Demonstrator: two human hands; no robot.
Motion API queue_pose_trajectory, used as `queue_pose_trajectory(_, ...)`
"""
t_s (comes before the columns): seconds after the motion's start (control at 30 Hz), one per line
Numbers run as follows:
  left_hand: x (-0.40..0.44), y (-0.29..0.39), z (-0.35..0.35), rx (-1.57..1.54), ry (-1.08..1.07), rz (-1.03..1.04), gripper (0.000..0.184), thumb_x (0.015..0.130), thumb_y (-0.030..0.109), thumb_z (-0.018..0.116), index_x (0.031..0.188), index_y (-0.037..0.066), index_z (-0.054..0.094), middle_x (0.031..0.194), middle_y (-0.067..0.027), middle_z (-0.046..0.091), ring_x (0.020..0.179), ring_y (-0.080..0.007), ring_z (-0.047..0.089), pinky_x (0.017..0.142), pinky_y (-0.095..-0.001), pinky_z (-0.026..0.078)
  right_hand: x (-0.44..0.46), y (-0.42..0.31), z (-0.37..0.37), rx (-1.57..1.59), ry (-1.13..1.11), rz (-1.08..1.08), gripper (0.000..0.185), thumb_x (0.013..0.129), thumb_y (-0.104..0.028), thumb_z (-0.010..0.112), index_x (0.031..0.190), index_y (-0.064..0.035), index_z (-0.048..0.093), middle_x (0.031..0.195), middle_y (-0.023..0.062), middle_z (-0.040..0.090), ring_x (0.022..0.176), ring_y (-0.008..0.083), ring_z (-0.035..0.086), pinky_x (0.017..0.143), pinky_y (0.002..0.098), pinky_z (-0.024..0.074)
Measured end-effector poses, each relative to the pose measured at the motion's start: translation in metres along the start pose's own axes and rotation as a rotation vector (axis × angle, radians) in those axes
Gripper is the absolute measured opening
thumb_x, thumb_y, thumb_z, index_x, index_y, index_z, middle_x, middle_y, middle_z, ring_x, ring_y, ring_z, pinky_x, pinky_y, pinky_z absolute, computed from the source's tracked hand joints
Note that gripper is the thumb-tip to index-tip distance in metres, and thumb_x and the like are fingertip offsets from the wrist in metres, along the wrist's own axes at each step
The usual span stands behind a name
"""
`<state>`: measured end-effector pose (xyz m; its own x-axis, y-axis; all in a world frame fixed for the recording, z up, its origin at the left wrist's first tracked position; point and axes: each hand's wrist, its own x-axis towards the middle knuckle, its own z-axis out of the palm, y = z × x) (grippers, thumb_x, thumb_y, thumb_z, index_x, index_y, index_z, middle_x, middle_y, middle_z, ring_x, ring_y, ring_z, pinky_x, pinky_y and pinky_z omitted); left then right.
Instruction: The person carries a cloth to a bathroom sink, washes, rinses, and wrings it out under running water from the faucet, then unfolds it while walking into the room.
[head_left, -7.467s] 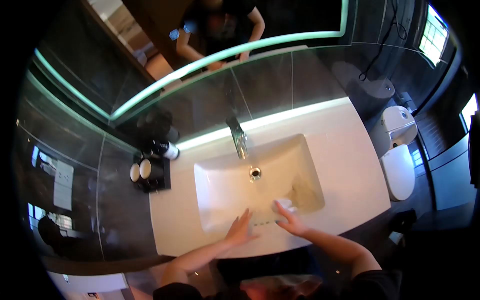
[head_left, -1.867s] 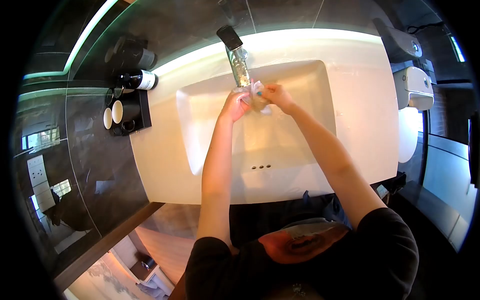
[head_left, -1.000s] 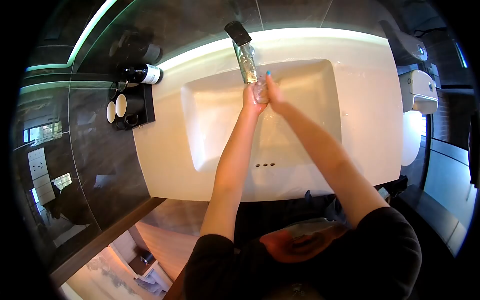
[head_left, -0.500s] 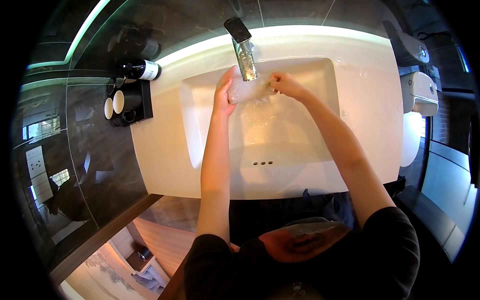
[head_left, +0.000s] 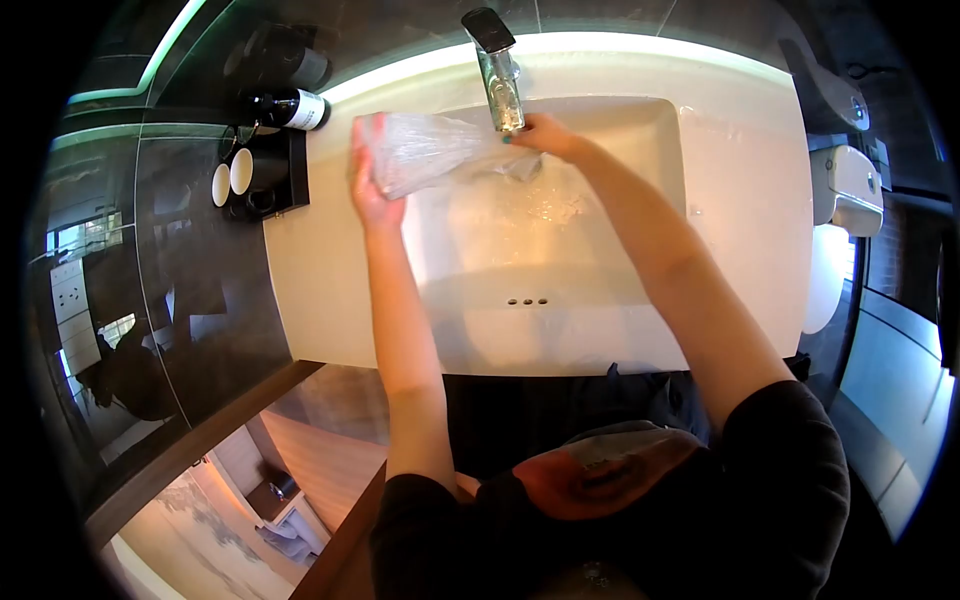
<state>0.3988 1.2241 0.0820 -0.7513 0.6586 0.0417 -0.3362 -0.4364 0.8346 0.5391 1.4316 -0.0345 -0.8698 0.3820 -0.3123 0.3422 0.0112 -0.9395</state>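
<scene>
A clear, wet-looking plastic bag [head_left: 425, 150] stretches over the left part of the white sink [head_left: 560, 245], its end passing below the chrome faucet [head_left: 503, 95]. My left hand [head_left: 376, 190] is closed on the wide left end of the bag, over the sink's left rim. Beside the faucet spout, my right hand [head_left: 545, 137] has its fingers pinched together at the bag's other end. The faucet partly hides those fingertips, and a small teal spot shows there. Water drops glint on the basin below.
At the left of the counter [head_left: 320, 290] stand a dark pump bottle [head_left: 305, 110] and a black tray [head_left: 297, 170] with cups [head_left: 241, 172]. A toilet [head_left: 848, 190] is beyond the counter's right end. Three overflow holes [head_left: 528, 302] mark the sink's near wall.
My left hand has moved left with its end of the bag, and the bag is now drawn out longer. My right hand has shifted slightly left and up, to beside the spout.
</scene>
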Motion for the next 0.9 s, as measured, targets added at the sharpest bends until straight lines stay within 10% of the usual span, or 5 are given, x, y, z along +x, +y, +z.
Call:
queue_pose_trajectory(0.33,-0.054,0.014,-0.123,0.607,0.195,-0.468,0.045,0.082,0.038,0.054,0.105,0.000,0.054,0.096,-0.0121,0.059,0.084,-0.0179,0.056,0.067,-0.0329,0.050,0.014,-0.021,-0.048,-0.553,-0.230,-0.117,0.026,0.071,-0.029,0.064,0.079,-0.0041,0.065,0.075,0.0060,0.063,0.073,0.0151,0.056,0.070,0.0284,0.0428)
queue_pose_trajectory(0.53,-0.056,0.031,-0.094,1.137,-0.047,-1.491,0.061,0.072,0.047,0.063,0.107,-0.002,0.051,0.102,-0.0155,0.056,0.100,-0.0211,0.052,0.070,-0.0353,0.049,0.005,-0.034,-0.003,-0.017,-0.397,-0.246,0.019,0.079,-0.023,0.057,0.088,-0.0083,0.064,0.087,0.0010,0.062,0.080,0.0114,0.054,0.073,0.0261,0.0416)
queue_pose_trajectory(0.63,-0.015,0.007,-0.057,1.849,-0.283,-1.322,0.059,0.071,0.040,0.066,0.109,-0.002,0.048,0.109,-0.0169,0.052,0.097,-0.0221,0.054,0.074,-0.0335,0.047,0.002,-0.051,0.013,-0.062,-0.475,-0.088,0.022,0.081,-0.026,0.056,0.091,-0.0070,0.063,0.086,-0.0007,0.060,0.078,0.0092,0.051,0.071,0.0244,0.0403)
queue_pose_trajectory(0.7,-0.022,-0.042,-0.048,1.505,-0.293,0.043,0.057,0.068,0.035,0.069,0.103,-0.007,0.052,0.093,-0.0173,0.059,0.078,-0.0252,0.059,0.074,-0.0312,0.045,-0.003,-0.056,0.016,-0.020,-0.474,-0.156,0.023,0.080,-0.027,0.056,0.090,-0.0066,0.063,0.078,-0.0003,0.057,0.069,0.0074,0.047,0.060,0.0243,0.0385)
queue_pose_trajectory(0.9,0.032,-0.114,0.039,1.140,-0.611,-0.708,0.037,0.077,0.030,0.062,0.099,0.000,0.059,0.089,-0.0086,0.059,0.077,-0.0152,0.057,0.071,-0.0276,0.044,-0.003,-0.044,-0.046,-0.229,-0.390,0.097,0.030,0.071,-0.031,0.064,0.087,-0.0057,0.063,0.071,0.0027,0.055,0.060,0.0101,0.047,0.052,0.0274,0.0373)
